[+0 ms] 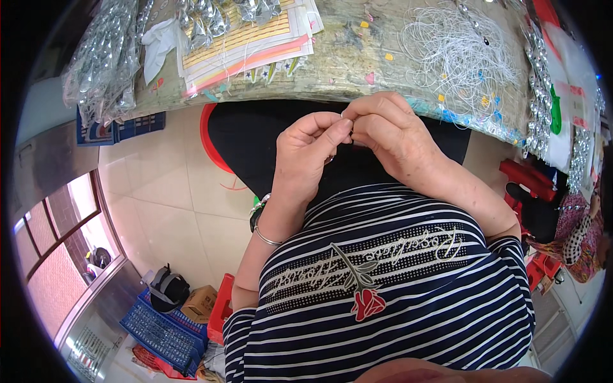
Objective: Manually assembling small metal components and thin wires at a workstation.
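Observation:
Just off the table's near edge, over my dark-clothed lap, my two hands meet fingertip to fingertip. My left hand (pixel 305 150) is closed in a pinch, thumb against forefinger. My right hand (pixel 389 131) is closed too, its fingers bent toward the left thumb tip. A tiny dark bit shows between the fingertips, too small and covered to name. On the table (pixel 357 70) beyond my right hand lies a loose tangle of white thread (pixel 456 57). Ahead of my left hand is a stack of printed paper sheets (pixel 255 48) with shiny silver pieces (pixel 204 19) on top.
Bunches of clear-wrapped silver pieces (pixel 105 60) hang over the table's left end. More silver strands (pixel 539 89) hang at the right, beside a green clip-like piece (pixel 555 110). A red stool (pixel 207 140) stands under the table. Blue crates (pixel 163 332) and a cardboard box (pixel 200 303) sit at lower left.

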A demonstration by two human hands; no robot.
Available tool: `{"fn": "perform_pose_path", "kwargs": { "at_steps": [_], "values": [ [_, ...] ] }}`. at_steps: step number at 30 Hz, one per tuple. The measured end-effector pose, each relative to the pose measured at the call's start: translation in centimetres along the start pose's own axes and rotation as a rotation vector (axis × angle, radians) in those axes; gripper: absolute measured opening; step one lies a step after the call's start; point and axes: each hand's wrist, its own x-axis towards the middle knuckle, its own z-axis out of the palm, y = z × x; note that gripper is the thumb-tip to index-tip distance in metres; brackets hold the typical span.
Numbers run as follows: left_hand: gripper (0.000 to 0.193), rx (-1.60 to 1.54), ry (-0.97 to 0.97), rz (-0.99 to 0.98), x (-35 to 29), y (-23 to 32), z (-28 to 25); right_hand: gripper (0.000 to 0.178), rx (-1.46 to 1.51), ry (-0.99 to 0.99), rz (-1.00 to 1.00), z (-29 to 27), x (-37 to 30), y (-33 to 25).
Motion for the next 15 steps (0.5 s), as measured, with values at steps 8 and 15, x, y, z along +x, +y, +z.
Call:
{"fn": "perform_pose_path", "kwargs": {
  "at_steps": [8, 15],
  "values": [
    [0.011, 0.06, -0.003, 0.053, -0.3, 0.1, 0.3, 0.006, 0.25, 0.036, 0.22, -0.3, -0.6, 0.3],
    [0.008, 0.173, -0.082, 0.149, -0.3, -0.3, 0.1, 0.01, 0.622, -0.09, 0.554, -0.3, -0.5, 0.6]
  ]
}}
